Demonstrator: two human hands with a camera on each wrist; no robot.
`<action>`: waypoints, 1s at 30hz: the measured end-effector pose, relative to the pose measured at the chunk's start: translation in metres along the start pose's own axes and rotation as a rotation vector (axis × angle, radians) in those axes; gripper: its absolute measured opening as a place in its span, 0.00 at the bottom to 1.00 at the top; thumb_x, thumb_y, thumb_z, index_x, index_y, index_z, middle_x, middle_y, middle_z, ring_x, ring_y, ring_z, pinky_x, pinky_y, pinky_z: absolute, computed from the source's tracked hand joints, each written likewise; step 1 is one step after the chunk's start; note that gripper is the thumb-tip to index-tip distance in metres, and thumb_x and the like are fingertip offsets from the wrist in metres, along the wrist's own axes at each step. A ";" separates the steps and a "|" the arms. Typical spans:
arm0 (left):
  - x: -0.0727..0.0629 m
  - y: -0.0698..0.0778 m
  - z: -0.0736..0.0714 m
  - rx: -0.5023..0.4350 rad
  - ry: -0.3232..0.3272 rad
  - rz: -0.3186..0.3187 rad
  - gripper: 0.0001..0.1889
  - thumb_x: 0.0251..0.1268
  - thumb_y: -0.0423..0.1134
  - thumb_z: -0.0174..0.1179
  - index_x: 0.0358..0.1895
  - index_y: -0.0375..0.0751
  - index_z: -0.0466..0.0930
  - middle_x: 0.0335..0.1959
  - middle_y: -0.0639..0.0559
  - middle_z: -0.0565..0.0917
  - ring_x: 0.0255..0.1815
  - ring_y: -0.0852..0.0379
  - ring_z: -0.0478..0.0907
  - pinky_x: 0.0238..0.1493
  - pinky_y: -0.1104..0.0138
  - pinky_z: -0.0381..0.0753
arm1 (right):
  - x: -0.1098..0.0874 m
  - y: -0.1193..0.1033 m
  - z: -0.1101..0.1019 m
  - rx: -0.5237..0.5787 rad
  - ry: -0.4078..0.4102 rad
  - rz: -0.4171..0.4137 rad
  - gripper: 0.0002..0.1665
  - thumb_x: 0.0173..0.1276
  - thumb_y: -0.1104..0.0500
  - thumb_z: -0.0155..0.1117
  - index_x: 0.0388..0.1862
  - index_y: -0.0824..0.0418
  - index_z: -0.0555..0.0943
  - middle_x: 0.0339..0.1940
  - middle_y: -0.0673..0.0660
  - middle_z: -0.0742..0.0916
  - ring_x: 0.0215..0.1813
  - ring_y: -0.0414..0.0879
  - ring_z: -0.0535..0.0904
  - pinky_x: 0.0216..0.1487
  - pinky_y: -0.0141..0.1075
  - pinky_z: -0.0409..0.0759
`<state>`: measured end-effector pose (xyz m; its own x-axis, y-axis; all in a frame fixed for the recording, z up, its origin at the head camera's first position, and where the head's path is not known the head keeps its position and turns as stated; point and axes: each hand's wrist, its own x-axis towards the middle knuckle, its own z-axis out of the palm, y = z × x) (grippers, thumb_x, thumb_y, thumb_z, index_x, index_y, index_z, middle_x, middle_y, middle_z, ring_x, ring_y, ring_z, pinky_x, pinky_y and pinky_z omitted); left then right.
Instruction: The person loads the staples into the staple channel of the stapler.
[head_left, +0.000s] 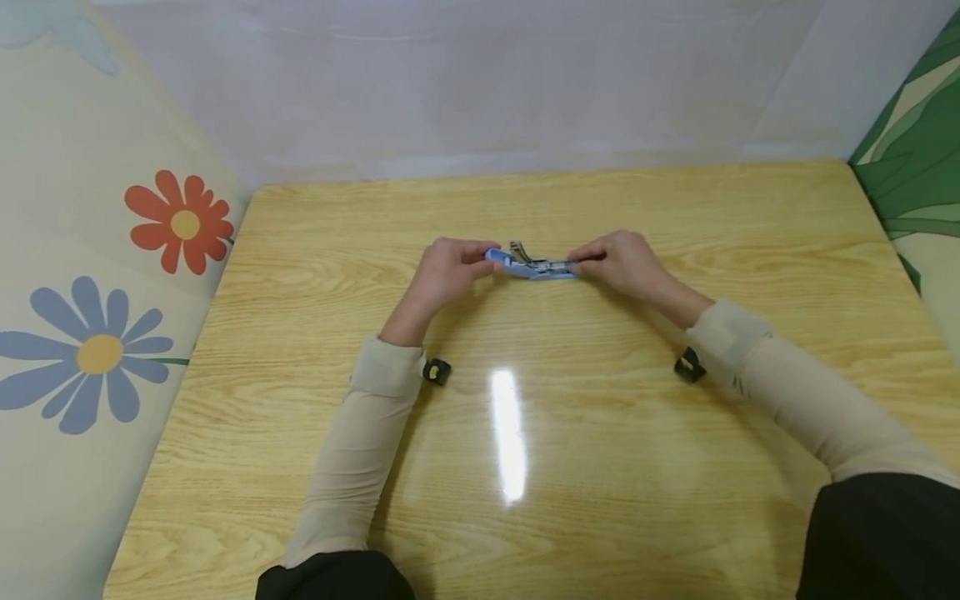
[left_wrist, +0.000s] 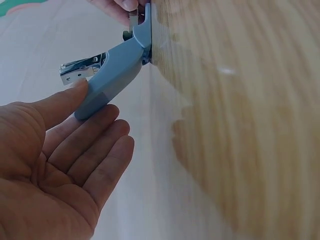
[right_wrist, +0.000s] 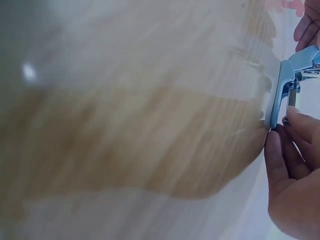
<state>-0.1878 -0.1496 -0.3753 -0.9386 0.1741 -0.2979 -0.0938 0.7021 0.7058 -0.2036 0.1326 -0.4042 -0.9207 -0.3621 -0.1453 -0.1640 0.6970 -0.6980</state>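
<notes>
A light-blue stapler (head_left: 517, 268) lies spread wide open on the far middle of the table, its metal magazine (left_wrist: 82, 69) sticking up between the two halves. My left hand (head_left: 448, 268) pinches the tip of the tilted-back cover between thumb and fingers. At the other end, my right hand (head_left: 621, 260) holds the stapler's base, which lies flat near the table surface. In the right wrist view, the right thumb and fingers (right_wrist: 295, 125) close around the base end and a metal part there. Whether any staples sit in the magazine cannot be seen.
The wood-grain table (head_left: 300, 467) reaches back to a pale wall (head_left: 525, 92). A flower-painted panel (head_left: 67, 208) stands along the left side, a leaf-painted one (head_left: 926, 150) along the right. Small black wrist cameras hang by both cuffs.
</notes>
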 end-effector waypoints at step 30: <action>0.000 0.011 0.002 0.067 0.034 0.072 0.22 0.72 0.50 0.64 0.66 0.54 0.81 0.61 0.50 0.85 0.55 0.53 0.83 0.41 0.64 0.78 | 0.001 0.007 0.001 -0.022 0.069 0.008 0.14 0.70 0.54 0.70 0.51 0.56 0.90 0.53 0.60 0.90 0.62 0.56 0.84 0.64 0.51 0.78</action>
<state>-0.1879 -0.1400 -0.3687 -0.9529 0.2029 -0.2253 -0.0044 0.7337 0.6794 -0.2049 0.1363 -0.4097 -0.9441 -0.3133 -0.1021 -0.1632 0.7137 -0.6812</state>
